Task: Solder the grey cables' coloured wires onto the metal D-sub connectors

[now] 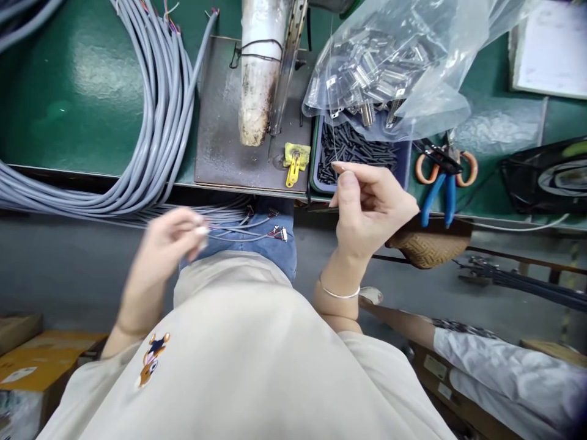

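Note:
My right hand (373, 208) is in front of the bin's near edge, thumb and forefinger pinched on a thin silvery wire (331, 91) that runs upward past the plastic bag. Over the left side of my lap hovers my left hand (172, 241), smeared by motion. Its fingers look curled, with something whitish at the tips; whether they hold anything is unclear. Grey cables lie across my lap beside it, and one ends in a small metal connector (284, 234) with coloured wires. Short black tubes (353, 146) fill a blue bin (403, 162) just beyond my right hand.
Coiled grey cable (160, 110) hangs over the bench edge. A dark board (220, 122) carries a scorched white cylinder (259, 85) and a yellow clip (296, 165). A clear bag (440, 104) of metal shells overlaps the bin. Pliers (438, 192) lie right; another person's leg (403, 324) shows lower right.

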`<move>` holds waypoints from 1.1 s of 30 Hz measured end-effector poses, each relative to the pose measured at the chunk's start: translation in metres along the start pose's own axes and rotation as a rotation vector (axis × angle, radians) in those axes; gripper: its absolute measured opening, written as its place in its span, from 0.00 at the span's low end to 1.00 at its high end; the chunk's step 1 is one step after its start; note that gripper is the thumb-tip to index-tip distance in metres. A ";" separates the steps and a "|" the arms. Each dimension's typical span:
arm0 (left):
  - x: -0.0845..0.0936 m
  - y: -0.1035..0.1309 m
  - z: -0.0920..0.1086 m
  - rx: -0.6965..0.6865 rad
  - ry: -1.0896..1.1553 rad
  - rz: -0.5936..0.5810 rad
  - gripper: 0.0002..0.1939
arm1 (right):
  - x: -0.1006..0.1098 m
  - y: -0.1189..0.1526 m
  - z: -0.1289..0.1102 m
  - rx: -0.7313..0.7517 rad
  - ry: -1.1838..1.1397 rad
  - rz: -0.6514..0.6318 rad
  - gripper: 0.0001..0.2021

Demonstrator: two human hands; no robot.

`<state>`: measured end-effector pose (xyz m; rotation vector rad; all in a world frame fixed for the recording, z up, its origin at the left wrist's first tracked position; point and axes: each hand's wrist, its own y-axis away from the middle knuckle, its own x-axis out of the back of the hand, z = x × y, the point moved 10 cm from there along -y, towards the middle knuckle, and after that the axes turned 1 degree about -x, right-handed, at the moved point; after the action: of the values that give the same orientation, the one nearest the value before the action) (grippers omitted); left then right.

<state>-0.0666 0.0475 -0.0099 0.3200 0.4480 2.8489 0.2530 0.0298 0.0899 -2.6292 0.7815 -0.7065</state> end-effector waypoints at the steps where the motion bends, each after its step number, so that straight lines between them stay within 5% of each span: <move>1: -0.018 -0.015 -0.014 0.000 -0.343 -0.022 0.08 | 0.001 0.001 0.000 0.005 -0.002 -0.010 0.12; 3: -0.042 -0.049 -0.042 0.007 -0.523 0.008 0.06 | 0.004 0.002 -0.001 0.020 0.008 -0.013 0.12; 6: -0.051 -0.091 -0.078 0.052 -0.713 0.096 0.13 | 0.007 0.005 0.000 0.026 0.041 -0.011 0.12; 11: -0.046 -0.100 -0.102 0.103 -0.894 0.095 0.20 | 0.004 0.008 0.003 0.027 0.015 -0.028 0.10; 17: -0.041 -0.054 -0.091 0.064 -0.877 0.044 0.14 | -0.001 0.009 0.004 0.028 0.028 -0.048 0.10; 24: -0.009 -0.015 -0.051 -0.042 -0.585 0.091 0.10 | -0.006 0.012 0.001 0.055 0.058 -0.085 0.11; 29: 0.034 0.001 -0.025 -0.106 0.011 0.206 0.09 | -0.025 0.013 0.007 -0.044 0.079 -0.317 0.09; 33: 0.047 0.009 -0.029 -0.119 0.193 0.209 0.10 | -0.043 0.018 0.011 -0.168 -0.029 -0.547 0.14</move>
<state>-0.1202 0.0436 -0.0258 0.0729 0.2932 3.1095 0.2205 0.0420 0.0572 -3.0291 0.1015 -0.7565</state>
